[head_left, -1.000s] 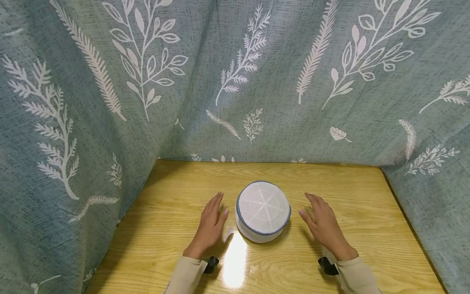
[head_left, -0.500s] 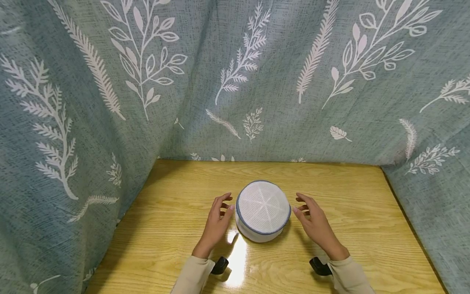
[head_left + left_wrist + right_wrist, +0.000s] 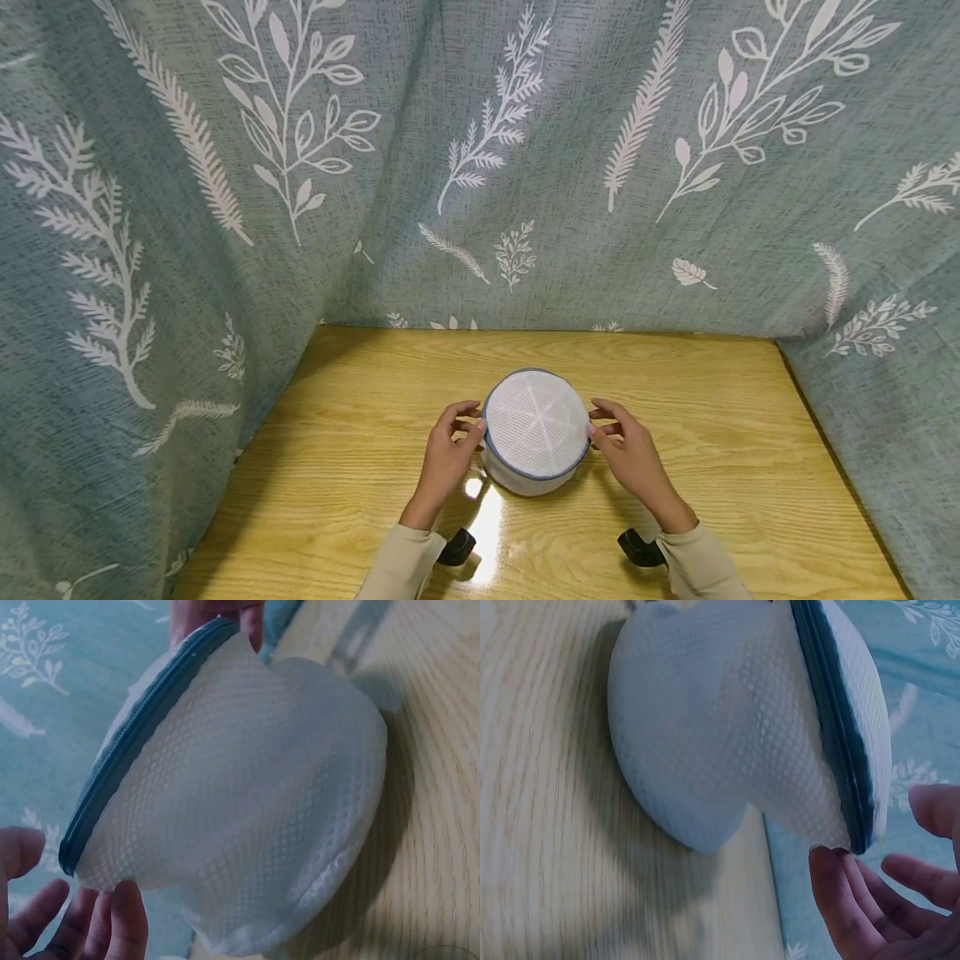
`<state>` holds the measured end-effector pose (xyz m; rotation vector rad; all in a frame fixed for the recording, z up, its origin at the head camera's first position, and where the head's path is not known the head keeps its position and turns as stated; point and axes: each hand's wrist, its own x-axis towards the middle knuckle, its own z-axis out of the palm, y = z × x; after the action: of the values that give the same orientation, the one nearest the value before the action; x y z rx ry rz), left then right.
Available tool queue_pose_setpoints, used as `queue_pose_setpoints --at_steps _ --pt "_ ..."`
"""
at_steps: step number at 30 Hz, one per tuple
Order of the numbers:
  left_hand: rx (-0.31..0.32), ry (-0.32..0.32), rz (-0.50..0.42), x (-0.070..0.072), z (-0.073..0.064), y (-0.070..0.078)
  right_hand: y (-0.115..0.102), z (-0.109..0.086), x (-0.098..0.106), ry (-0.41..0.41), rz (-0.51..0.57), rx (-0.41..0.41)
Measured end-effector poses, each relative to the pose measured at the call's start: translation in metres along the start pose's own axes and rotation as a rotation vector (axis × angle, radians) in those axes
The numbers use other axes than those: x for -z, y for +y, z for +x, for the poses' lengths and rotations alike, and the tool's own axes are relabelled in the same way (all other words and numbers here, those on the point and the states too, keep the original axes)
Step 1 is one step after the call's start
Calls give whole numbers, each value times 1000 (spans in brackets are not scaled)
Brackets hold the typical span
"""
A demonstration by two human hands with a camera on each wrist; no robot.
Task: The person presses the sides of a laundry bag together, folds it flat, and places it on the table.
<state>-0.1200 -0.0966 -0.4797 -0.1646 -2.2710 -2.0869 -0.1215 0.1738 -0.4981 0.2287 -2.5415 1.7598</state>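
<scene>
Lower centre of frame: white mesh bag (image 3: 536, 425); left hand (image 3: 447, 454), right hand (image 3: 633, 454) unclenched, fingertips touching it, thumbs seemingly clear; uneven pressure could buckle its walls.

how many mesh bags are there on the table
1. The round white mesh bag with blue trim sits on the yellow wood-grain table, between the person's left hand and right hand.

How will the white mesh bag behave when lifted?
The mesh bag is probably floppy: its side wall creases inward. Likely light for its size, given the thin-looking, perforated material. The blue rim seems stiffer, keeping a round outline, so the mesh may sag below it.
</scene>
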Motion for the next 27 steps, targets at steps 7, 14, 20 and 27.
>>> queue_pose_setpoints --at_steps 7,14,20,27 --pt "24 1 -36 -1 -1 -1 -21 -4 -4 8 10 -18" --pt "44 41 -43 -3 1 -4 -19 -2 -5 11 45 -14" --pt "55 108 -4 -6 6 -22 -20 -1 -5 33 41 -31" --pt "86 168 41 -9 10 -41 -13 2 -7 28 67 -40"
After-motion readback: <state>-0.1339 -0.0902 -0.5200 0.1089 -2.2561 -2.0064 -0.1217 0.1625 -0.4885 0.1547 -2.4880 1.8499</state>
